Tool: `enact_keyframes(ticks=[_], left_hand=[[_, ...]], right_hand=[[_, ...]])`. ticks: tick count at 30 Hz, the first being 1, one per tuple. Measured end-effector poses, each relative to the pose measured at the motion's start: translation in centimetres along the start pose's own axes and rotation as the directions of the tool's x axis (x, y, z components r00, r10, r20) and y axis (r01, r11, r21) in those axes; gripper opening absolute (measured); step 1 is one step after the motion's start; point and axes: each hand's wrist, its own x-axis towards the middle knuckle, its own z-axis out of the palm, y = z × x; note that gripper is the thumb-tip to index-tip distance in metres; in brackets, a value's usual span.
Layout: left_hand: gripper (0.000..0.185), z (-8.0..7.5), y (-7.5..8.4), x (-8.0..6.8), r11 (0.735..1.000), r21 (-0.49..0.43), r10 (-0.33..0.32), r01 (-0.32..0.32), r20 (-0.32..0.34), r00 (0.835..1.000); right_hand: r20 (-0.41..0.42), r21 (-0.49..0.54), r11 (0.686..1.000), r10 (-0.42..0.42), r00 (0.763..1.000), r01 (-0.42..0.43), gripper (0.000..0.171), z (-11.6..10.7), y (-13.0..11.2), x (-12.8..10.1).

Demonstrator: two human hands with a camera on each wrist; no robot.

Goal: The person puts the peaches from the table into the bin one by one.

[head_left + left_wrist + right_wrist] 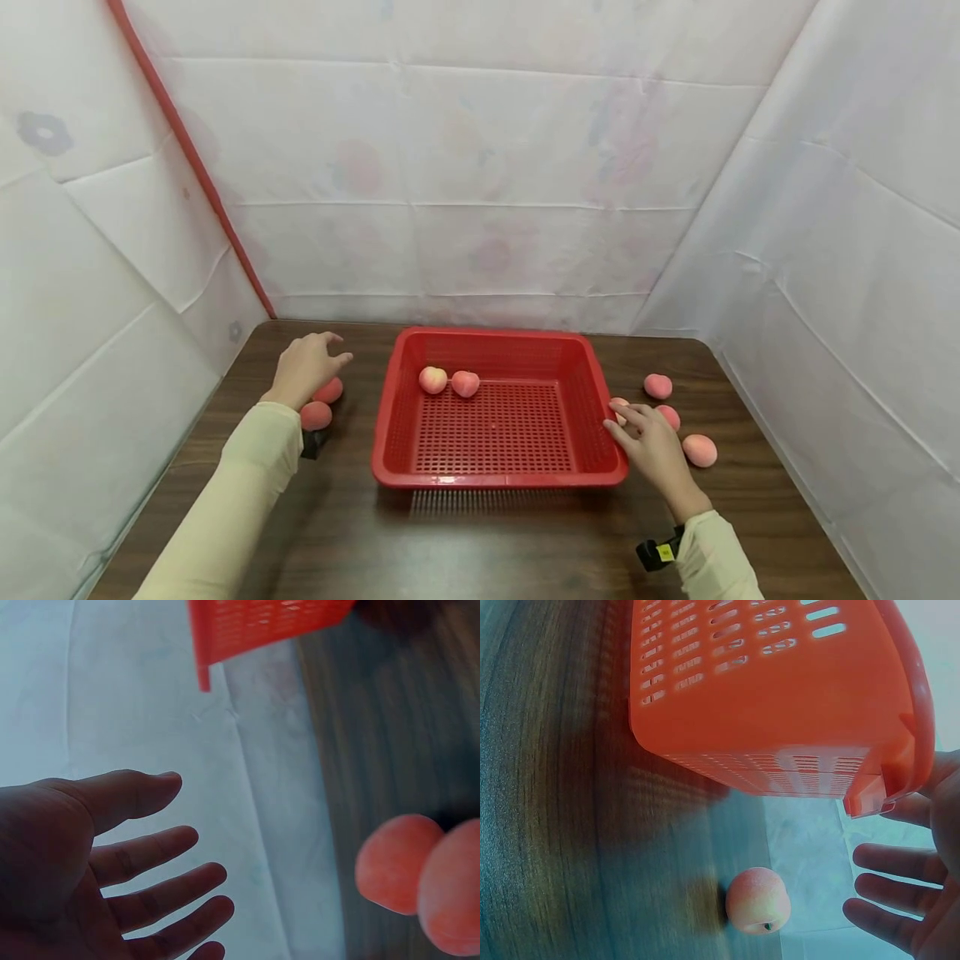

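Observation:
A red slotted basket stands mid-table with two peaches lying in its far left part. My left hand hovers with fingers spread and holds nothing, just above two peaches left of the basket. The left wrist view shows that bare palm and the same pair. My right hand is spread beside the basket's right wall, fingers straight, with a peach on the table just under them.
Several more peaches lie on the dark wooden table right of the basket. White sheeting walls the table on three sides. A red pole slants up at back left. Each wrist carries a small black camera.

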Motion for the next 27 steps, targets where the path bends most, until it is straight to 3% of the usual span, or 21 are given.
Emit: enact_keyframes(ticks=[15,27], left_hand=[[0.050,2.3,-3.6,0.1,0.998,-0.017,-0.057,0.059,0.076,0.995],[0.046,3.5,-4.9,0.1,0.995,-0.061,-0.071,0.079,0.116,0.991]], right_hand=[[0.000,0.007,1.000,0.011,1.000,-0.011,0.038,0.3,0.2,0.1],[0.006,0.006,1.000,0.024,1.000,-0.024,0.039,0.4,0.3,0.0]])
